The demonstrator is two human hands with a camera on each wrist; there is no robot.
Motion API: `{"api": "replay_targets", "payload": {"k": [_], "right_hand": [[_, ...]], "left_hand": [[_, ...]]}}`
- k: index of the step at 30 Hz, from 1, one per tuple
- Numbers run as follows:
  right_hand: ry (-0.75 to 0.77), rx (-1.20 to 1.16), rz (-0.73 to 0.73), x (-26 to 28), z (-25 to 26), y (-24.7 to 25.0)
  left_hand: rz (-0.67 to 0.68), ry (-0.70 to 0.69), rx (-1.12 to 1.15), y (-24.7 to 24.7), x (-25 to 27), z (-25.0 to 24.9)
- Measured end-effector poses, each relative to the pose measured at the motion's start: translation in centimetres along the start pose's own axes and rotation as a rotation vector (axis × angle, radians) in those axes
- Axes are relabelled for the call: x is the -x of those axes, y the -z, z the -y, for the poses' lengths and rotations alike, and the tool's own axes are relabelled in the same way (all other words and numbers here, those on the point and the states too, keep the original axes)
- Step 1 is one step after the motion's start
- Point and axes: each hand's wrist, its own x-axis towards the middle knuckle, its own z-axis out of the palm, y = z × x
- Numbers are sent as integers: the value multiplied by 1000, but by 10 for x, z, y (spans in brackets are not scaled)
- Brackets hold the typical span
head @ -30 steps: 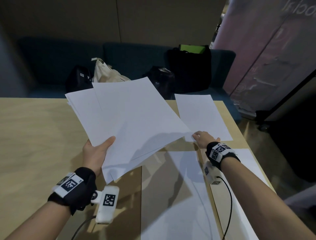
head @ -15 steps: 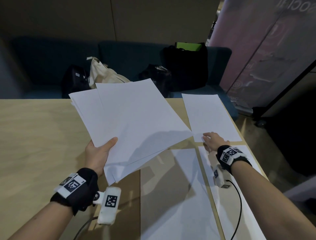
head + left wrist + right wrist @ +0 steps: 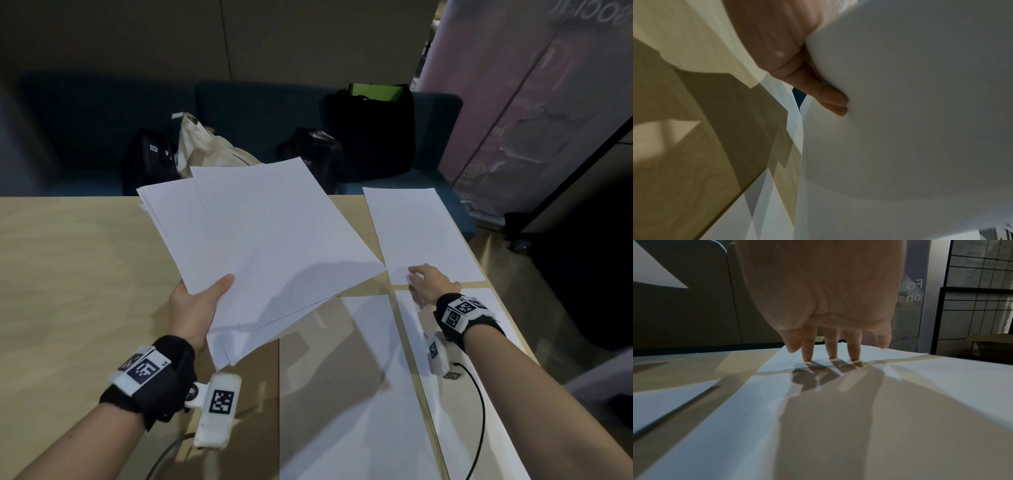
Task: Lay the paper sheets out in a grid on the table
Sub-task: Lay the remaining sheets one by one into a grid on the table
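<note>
My left hand (image 3: 197, 308) holds a fanned stack of white paper sheets (image 3: 260, 246) above the wooden table (image 3: 68, 274), thumb on top and fingers (image 3: 830, 97) underneath. A single sheet (image 3: 421, 233) lies at the table's far right corner. My right hand (image 3: 426, 281) rests on that sheet's near edge with straight fingertips (image 3: 831, 353) pressing down. Two more sheets lie flat nearer to me: one in the middle (image 3: 349, 411) and one along the right edge (image 3: 507, 411), partly under my right forearm.
A dark blue sofa (image 3: 257, 113) runs behind the table, with black bags (image 3: 373, 130) and a cream tote bag (image 3: 205, 144) on it. The table's right edge (image 3: 493, 284) drops to the floor. A banner (image 3: 527, 102) stands at the far right.
My right hand has slid the far right sheet to the right and stays on its near edge. The left hand keeps holding the stack, nearly still.
</note>
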Motion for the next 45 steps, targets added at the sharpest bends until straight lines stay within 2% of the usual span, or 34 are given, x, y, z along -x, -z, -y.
{"api": "replay_targets", "payload": {"k": [31, 36, 40, 41, 43, 45], "right_hand": [[8, -45, -35, 13, 0, 4], [119, -136, -33, 28, 28, 21], [283, -578, 136, 65, 73, 45], [301, -621, 167, 74, 82, 48], [370, -627, 182, 90, 96, 49], [408, -614, 137, 98, 106, 41]], "left_hand": [[48, -16, 2, 0, -1, 5], [71, -26, 2, -2, -1, 5], [95, -40, -6, -1, 1, 3], [99, -42, -5, 0, 1, 3], [108, -43, -7, 3, 2, 2], [112, -38, -3, 6, 3, 1]]}}
